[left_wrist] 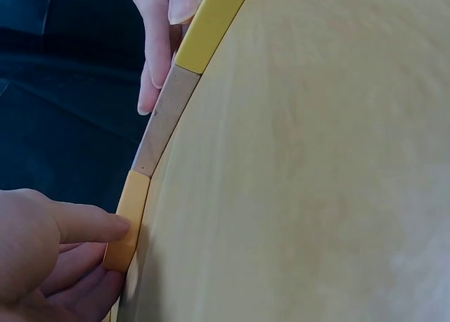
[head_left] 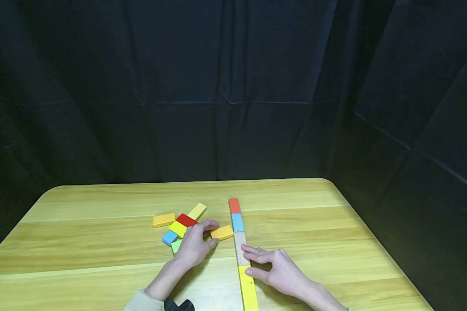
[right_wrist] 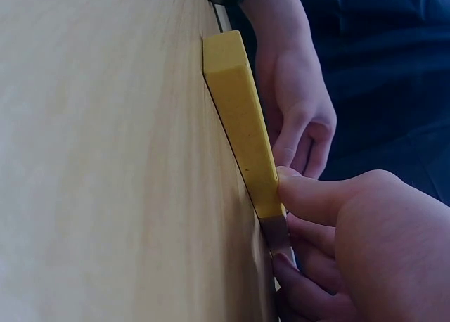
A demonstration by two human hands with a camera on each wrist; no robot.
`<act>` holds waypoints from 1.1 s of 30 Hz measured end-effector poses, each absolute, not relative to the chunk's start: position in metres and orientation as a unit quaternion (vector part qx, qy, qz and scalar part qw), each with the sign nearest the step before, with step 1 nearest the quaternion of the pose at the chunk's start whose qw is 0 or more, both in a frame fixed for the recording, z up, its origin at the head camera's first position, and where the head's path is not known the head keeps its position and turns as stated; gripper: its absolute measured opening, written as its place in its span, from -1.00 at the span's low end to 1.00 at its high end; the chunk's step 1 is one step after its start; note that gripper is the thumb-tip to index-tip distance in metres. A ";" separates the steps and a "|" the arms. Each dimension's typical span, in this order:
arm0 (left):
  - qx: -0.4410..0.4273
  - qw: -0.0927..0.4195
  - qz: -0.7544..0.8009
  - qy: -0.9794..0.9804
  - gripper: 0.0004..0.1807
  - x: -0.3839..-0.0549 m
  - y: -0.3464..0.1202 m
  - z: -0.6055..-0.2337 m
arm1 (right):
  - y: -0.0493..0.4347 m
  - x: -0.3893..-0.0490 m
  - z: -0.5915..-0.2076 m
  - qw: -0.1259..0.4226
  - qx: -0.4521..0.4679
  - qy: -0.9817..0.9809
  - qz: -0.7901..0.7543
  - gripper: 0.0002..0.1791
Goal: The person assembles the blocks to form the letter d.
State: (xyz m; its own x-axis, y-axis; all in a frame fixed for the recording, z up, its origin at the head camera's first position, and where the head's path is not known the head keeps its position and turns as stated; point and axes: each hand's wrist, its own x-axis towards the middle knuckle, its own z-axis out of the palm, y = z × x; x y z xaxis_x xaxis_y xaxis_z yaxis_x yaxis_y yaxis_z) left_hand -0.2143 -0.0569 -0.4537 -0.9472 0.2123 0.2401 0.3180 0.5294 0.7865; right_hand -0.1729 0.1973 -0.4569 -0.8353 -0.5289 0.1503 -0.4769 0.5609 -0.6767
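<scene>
A straight row of flat blocks runs away from me: a yellow block (head_left: 249,291) nearest, then a plain wood block (head_left: 240,244), a light blue block (head_left: 237,223) and an orange-red block (head_left: 235,205) farthest. My left hand (head_left: 196,246) pinches the left end of an orange block (head_left: 222,233), whose other end meets the row's left side. Fairly straight fingers of my right hand (head_left: 282,272) touch the row from the right. Its thumb lies against the yellow block (right_wrist: 242,129), its other fingers by the plain wood block. The right wrist view partly hides those fingers.
Left of the row lies a loose group: an orange block (head_left: 164,220), a cream block (head_left: 197,211), a dark red block (head_left: 187,220), a yellow block (head_left: 177,229), a blue block (head_left: 170,238) and a green block (head_left: 177,246). Dark curtains (head_left: 179,142) surround the wooden table (head_left: 81,242).
</scene>
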 end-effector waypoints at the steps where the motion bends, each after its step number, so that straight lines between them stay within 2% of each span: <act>1: -0.152 0.058 -0.460 -0.873 -0.61 -0.214 -0.057 -0.454 | 0.197 -0.173 -0.457 0.034 -0.285 0.883 -0.372 -0.44; 20: -0.152 0.058 -0.466 -0.870 -0.57 -0.213 -0.059 -0.455 | 0.197 -0.172 -0.455 0.044 -0.279 0.882 -0.378 -0.44; 33: -0.141 0.069 -0.469 -0.869 -0.54 -0.195 -0.079 -0.452 | 0.197 -0.172 -0.456 0.045 -0.279 0.883 -0.375 -0.44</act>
